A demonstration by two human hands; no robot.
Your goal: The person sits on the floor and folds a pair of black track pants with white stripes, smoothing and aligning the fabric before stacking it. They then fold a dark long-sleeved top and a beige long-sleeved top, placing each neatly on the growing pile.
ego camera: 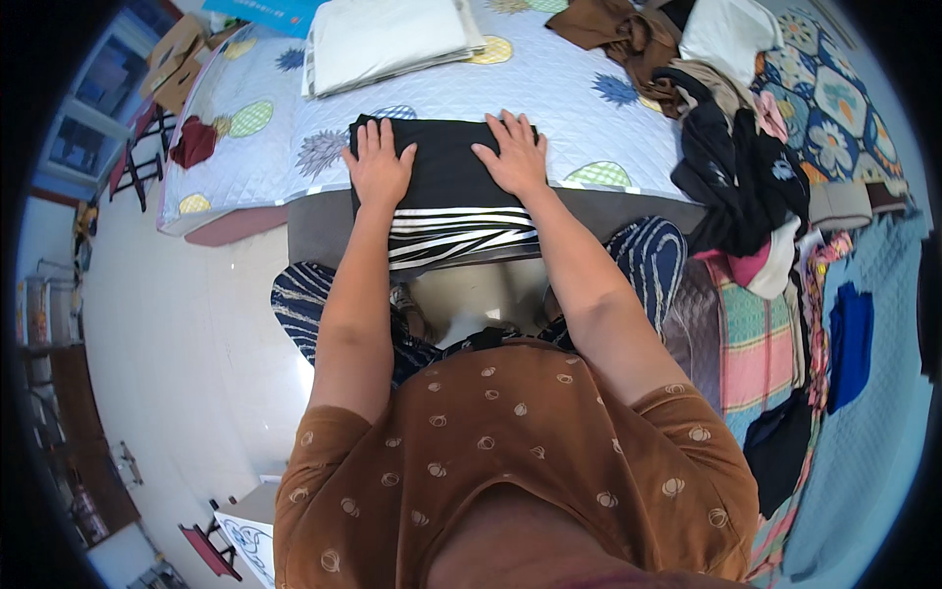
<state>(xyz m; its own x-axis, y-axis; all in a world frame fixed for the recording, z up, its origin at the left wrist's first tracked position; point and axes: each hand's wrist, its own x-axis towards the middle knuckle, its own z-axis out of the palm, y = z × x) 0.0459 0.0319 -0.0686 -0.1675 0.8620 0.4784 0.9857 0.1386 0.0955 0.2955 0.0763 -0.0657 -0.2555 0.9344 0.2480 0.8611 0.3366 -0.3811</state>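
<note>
A folded black cloth garment [452,166] with white stripes lies on the near edge of a padded, pineapple-print cover [280,132], its striped end hanging over the dark grey edge. My left hand [380,166] rests flat on its left side, fingers spread and pointing away from me. On its right side lies my right hand [514,156], also flat with fingers apart. Neither hand grips the cloth. Beyond them sits a stack of folded white cloth [390,40].
Black and brown clothes [736,162] are heaped at the right. A dark red cloth [195,142] lies on the cover's left part. Folding stools [143,154] and cardboard boxes [176,62] stand at the far left. Folded blue cloth [851,346] lies at the far right.
</note>
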